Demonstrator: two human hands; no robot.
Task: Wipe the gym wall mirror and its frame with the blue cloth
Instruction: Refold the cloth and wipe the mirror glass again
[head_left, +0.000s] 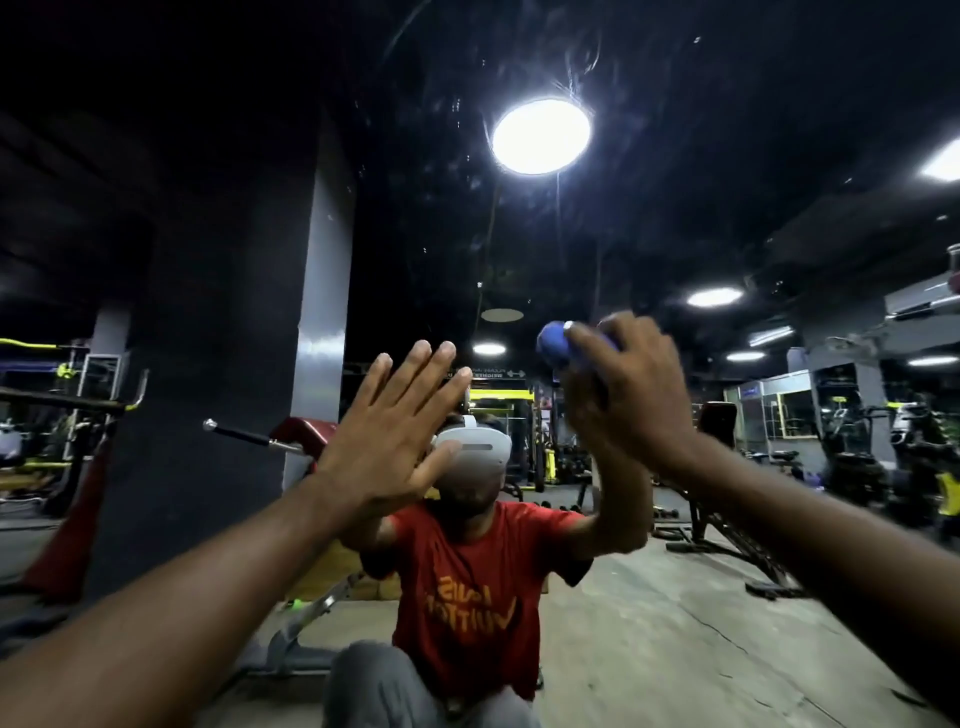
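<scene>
Close against the mirror (447, 218), both arms raised. On the left, the left hand (387, 441) looks laid flat on the glass, its fingers (434, 366) straight and slightly spread, holding nothing; likely a brace to steady the body while the other arm works. To its right and a little higher, the right hand (626, 400) has its fingers curled round the blue cloth (551, 340). The cloth is bunched into a wad that pokes out on the left and seems pressed to the glass. Streaks and specks show higher up by the reflected ceiling light (540, 136), so the next passes probably belong there. No part of the frame in view.
</scene>
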